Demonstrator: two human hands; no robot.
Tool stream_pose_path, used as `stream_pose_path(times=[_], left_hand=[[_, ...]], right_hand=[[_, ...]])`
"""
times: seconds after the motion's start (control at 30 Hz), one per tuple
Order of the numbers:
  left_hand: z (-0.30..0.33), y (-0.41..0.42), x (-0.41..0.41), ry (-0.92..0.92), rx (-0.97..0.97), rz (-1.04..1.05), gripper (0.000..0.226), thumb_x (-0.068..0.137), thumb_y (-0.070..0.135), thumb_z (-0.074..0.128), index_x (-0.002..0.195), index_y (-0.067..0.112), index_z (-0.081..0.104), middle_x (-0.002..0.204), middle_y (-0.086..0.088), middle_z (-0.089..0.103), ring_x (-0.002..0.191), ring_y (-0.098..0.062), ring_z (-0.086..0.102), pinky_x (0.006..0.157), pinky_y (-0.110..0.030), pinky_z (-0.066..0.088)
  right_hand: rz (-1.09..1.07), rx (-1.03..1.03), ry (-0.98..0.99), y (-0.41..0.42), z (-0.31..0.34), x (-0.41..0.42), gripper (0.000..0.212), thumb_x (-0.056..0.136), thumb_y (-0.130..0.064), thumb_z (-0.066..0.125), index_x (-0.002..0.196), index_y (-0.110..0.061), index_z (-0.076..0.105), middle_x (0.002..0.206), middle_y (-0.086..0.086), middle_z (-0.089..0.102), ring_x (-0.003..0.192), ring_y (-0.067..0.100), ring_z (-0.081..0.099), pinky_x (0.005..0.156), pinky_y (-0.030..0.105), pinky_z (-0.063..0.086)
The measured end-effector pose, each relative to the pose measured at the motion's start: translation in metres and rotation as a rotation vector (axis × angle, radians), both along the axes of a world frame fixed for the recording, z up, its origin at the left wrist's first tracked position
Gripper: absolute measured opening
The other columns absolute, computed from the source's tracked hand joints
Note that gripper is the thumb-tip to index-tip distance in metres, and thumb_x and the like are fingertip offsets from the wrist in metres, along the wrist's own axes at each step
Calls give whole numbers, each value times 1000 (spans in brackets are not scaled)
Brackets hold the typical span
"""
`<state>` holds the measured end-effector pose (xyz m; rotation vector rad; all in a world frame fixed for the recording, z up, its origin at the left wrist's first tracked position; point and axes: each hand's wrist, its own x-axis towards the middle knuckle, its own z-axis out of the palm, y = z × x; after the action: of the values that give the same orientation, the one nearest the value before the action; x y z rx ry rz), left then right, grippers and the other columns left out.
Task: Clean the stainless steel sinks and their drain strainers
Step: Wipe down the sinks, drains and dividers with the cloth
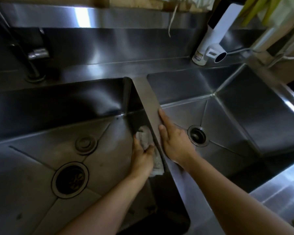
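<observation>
2 stainless steel sinks sit side by side in a steel worktop [109, 68], parted by a narrow divider [148, 99] that runs from the back ledge toward the camera; the left sink [41, 107] is the darker of the pair, the right sink [244, 102] catches more light along its folded floor creases. The left hand [141, 158] is down inside the left sink, against the wall under the divider; its fingers [137, 144] and thumb are curled round a crumpled pale cloth [145, 134], which bunches above the hand and trails down beside the wrist, pressed to the steel wall. The right hand [174, 141] lies on the far side of the divider, over the right sink; its fingers [163, 117] are straight and released, resting along the divider's edge, gripping nothing. In the left sink floor there is a large round drain opening [70, 179] with a strainer basket dimly seen inside, and just behind it a smaller round drain stopper [85, 143] lies flat on the steel. The right sink has 1 drain strainer [198, 135] seated in its floor, just beside the right wrist. A dark faucet [31, 56] stands on the ledge behind the left sink; a white faucet unit [210, 43] stands behind the right sink.
</observation>
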<state>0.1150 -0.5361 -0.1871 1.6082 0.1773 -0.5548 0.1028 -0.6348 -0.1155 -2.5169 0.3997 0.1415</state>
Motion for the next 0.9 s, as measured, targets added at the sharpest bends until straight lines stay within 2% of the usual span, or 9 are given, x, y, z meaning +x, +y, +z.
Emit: stream_pose_path(times=[0.1,0.2,0.3,0.37,0.47,0.53,0.63,0.77,0.9], left_hand=[[-31,-5,8,55,150,2,61,93,7,48,146,22,22,145,-6,40,129,-22,43,101,-23,31],[-63,-4,16,151,252,-65,61,95,12,49,149,18,20,142,-5,40,128,-28,44,102,-22,33],[-86,-4,18,225,192,-39,52,95,8,47,144,11,31,138,-18,46,125,-36,48,102,-44,43],[-92,-4,20,212,206,20,44,95,8,47,138,9,37,132,-22,48,121,-38,49,102,-45,42],[-84,1,22,214,260,-110,54,94,7,48,144,11,29,138,-16,47,124,-32,49,104,-38,41],[-70,3,18,166,290,-112,54,95,12,50,145,14,29,143,-12,44,131,-28,43,106,-26,29],[-32,8,1,62,265,-98,59,94,23,54,147,25,26,148,0,37,135,-19,34,94,-8,17],[9,17,-31,121,44,-138,65,96,22,51,149,35,14,146,0,42,130,-19,44,108,-28,34],[16,14,-46,130,15,-178,62,99,21,46,149,32,12,145,-3,42,129,-20,45,108,-37,37]], right_hand=[[-16,-39,-62,0,-10,3,50,103,-35,26,152,-35,12,110,12,65,96,31,64,85,47,50],[-21,-73,-101,-2,-17,4,50,103,-35,26,151,-33,13,103,11,67,88,31,65,79,46,52],[-28,-92,-125,-2,-20,4,50,102,-35,27,151,-33,15,98,12,67,86,32,64,78,47,52],[-32,-89,-135,-4,-21,5,50,102,-36,27,151,-35,15,95,11,68,83,31,64,76,46,53],[-46,-63,-125,-2,-20,4,50,102,-37,27,150,-38,13,96,12,68,81,30,65,76,46,54],[-50,-60,-118,-2,-18,3,49,102,-37,26,150,-39,14,101,13,67,84,32,65,76,47,54],[-57,-22,-86,-1,-16,3,48,103,-37,26,149,-41,14,113,14,65,94,35,64,82,49,52],[-99,2,-44,-2,-10,2,48,103,-32,29,148,-44,18,132,13,58,115,38,56,98,48,44],[-100,22,-55,-2,-11,2,48,103,-30,29,149,-42,19,123,13,62,108,35,59,95,48,47]])
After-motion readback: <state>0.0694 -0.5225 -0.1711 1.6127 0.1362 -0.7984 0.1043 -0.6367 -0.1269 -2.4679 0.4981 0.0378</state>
